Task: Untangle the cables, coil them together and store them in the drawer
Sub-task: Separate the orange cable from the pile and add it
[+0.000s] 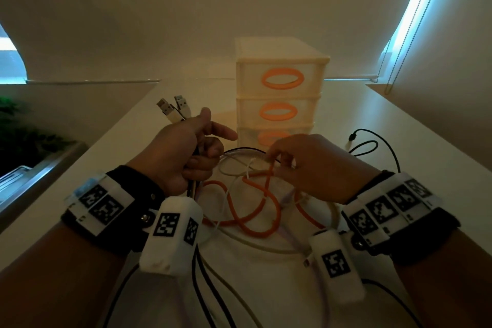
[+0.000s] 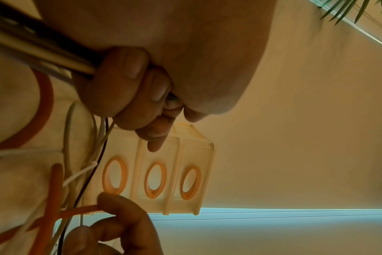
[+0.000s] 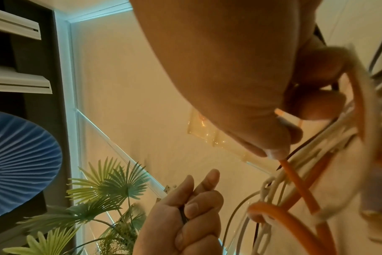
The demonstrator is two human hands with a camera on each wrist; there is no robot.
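Note:
My left hand [image 1: 186,152] grips a bundle of cable ends [image 2: 39,46], and two USB plugs [image 1: 173,110] stick up out of the fist. Its index finger points toward the drawers. My right hand [image 1: 298,162] pinches the orange cable [image 1: 255,210] between thumb and fingers, just in front of the bottom drawer. White, cream and black cables [image 1: 239,165] lie tangled with the orange one on the white table [image 1: 415,146] between my hands. The small three-drawer unit [image 1: 279,96], translucent with orange oval handles, stands behind them, all drawers closed.
A loose black cable [image 1: 372,146] loops on the table right of the drawer unit. Window blinds with a bead chain [image 1: 399,42] hang at the right. A palm plant [image 3: 107,189] stands beyond the table's left edge.

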